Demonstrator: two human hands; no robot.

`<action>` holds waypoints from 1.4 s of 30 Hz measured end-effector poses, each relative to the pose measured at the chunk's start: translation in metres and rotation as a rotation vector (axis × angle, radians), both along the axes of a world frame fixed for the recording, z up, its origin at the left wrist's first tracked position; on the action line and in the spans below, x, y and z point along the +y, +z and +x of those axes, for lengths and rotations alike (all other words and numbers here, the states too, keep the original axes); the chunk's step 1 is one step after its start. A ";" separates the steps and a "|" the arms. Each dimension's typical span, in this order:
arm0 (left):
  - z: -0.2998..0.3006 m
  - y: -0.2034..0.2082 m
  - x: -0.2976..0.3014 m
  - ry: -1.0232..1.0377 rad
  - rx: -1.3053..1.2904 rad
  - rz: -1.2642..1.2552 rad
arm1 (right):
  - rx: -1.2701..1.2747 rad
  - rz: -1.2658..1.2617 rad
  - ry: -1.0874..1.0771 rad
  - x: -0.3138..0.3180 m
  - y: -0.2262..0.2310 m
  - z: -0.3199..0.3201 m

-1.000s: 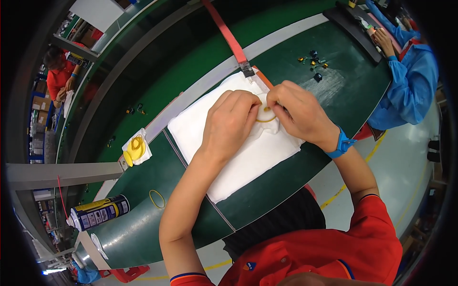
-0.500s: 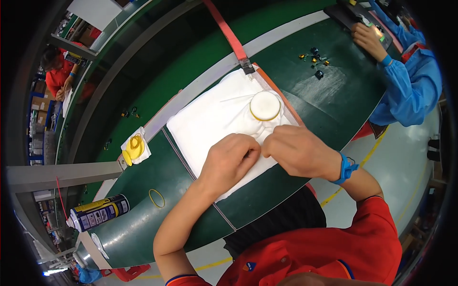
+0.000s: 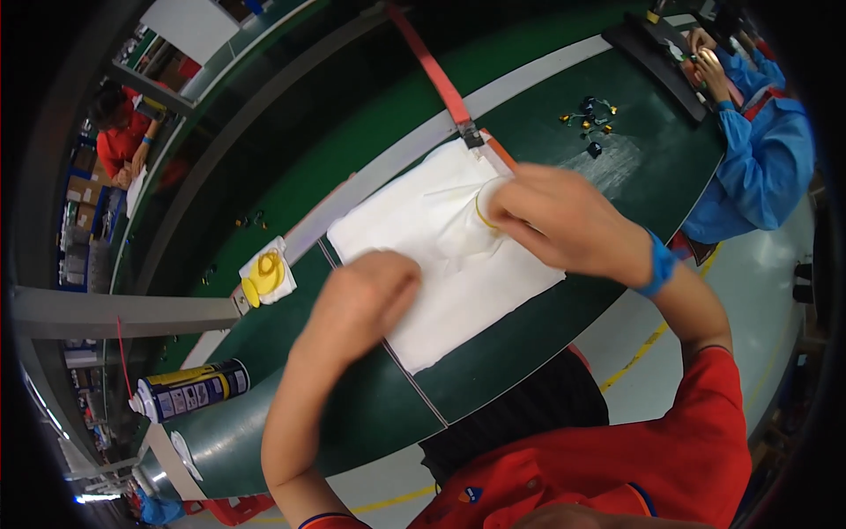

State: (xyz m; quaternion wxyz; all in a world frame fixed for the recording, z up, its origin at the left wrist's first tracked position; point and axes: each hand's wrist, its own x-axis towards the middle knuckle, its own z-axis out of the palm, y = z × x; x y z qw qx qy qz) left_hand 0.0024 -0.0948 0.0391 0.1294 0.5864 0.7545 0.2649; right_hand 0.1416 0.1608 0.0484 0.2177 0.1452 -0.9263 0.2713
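A folded white cloth (image 3: 476,304) lies on the green table. Part of it is gathered over a round, flat-topped piece (image 3: 487,196) with a yellow rubber band (image 3: 481,212) around its neck. My right hand (image 3: 555,216) is closed at the right side of this wrapped piece, which it tilts and partly covers. Over the cloth's left edge, my left hand (image 3: 374,291) is raised with its fingers curled. Motion blurs it, so whether anything is between the fingers cannot be made out.
On the left lie yellow rubber bands and a yellow disc (image 3: 266,273) on a white pad, with a blue and yellow spray can (image 3: 192,390) nearer. Small wired parts (image 3: 590,123) lie at the back right. A red strap (image 3: 432,66) crosses behind. A co-worker in blue (image 3: 762,167) works at right.
My left hand has moved left, away from my right hand. My right hand has risen to the wrapped round piece, which now leans over. The loose rubber band on the table is no longer visible.
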 end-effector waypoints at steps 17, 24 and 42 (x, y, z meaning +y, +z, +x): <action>-0.132 -0.012 0.080 0.300 0.580 0.299 | 0.053 -0.019 -0.536 0.111 -0.008 -0.051; -0.029 -0.011 0.237 0.001 0.048 0.282 | -0.112 0.111 -0.788 0.212 -0.074 0.013; -0.014 -0.018 0.224 0.137 -0.486 0.100 | -0.264 -1.367 -0.311 0.131 -0.049 0.068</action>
